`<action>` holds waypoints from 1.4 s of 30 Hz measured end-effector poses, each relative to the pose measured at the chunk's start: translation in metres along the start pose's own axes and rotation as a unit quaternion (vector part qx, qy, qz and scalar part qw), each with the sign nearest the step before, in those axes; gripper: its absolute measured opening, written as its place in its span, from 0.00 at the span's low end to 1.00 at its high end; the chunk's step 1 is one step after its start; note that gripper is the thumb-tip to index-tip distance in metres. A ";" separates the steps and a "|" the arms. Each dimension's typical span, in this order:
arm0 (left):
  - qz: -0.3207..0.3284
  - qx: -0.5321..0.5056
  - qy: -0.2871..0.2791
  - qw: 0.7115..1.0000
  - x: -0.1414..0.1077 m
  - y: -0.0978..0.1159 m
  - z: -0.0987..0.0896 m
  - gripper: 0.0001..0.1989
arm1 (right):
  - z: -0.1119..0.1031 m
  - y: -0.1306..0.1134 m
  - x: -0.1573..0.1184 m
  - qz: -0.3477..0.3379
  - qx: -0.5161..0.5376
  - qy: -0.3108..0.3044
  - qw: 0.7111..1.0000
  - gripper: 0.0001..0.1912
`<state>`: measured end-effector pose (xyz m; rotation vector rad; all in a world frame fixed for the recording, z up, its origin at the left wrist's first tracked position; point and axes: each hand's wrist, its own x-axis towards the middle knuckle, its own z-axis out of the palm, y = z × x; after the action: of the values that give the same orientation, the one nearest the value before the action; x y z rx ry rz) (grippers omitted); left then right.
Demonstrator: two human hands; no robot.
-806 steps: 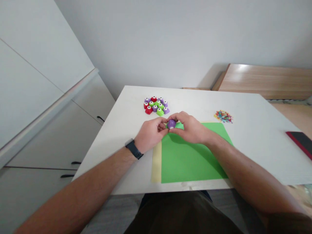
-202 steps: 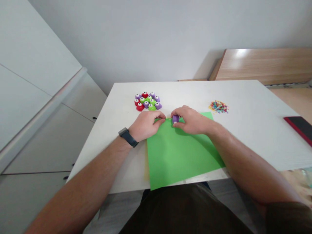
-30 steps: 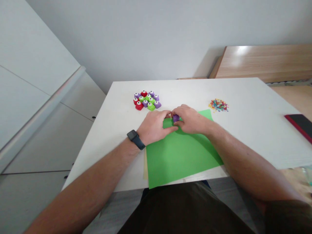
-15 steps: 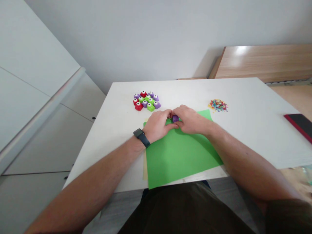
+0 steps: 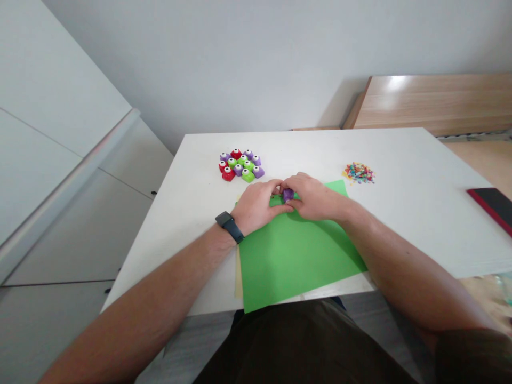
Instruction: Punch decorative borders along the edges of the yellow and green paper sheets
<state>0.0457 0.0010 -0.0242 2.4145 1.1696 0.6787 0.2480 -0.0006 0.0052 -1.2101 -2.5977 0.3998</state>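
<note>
A green sheet (image 5: 300,256) is lying flat and slightly askew on the white tabletop (image 5: 404,213), its near left corner reaching the tabletop's near edge. Its surface is appearing matte, plain and uncreased, with hand shadows falling across it. A pale yellow strip (image 5: 239,277) is showing along its left side. The left hand (image 5: 256,205), wearing a dark watch (image 5: 230,226), is curving its thumb and fingers toward the purple piece (image 5: 288,196); whether its grip is touching the piece cannot be told. The right hand (image 5: 314,197) is grasping the purple piece between thumb and fingers at the sheet's far edge. The piece is appearing small, rounded and glossy, its outline partly hidden by the fingers. Farther back, a multicolored confetti pile (image 5: 359,173) is lying to the right, and red, green and purple eye-topped pieces (image 5: 241,165) are standing clustered to the left.
</note>
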 end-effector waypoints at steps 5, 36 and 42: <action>-0.015 0.028 -0.001 1.000 -0.006 -0.005 -0.002 0.25 | -0.005 0.004 -0.001 0.014 0.019 0.013 1.000 0.15; 0.019 0.054 -0.034 0.998 -0.009 -0.009 -0.026 0.13 | -0.011 -0.001 -0.003 0.018 0.033 -0.013 0.999 0.14; 0.026 0.065 -0.032 0.997 -0.010 -0.012 -0.023 0.13 | -0.006 -0.001 -0.001 0.015 0.034 -0.012 0.999 0.14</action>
<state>0.0201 0.0027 -0.0141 2.5617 1.1613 0.5522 0.2498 -0.0006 0.0110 -1.2297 -2.5666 0.5064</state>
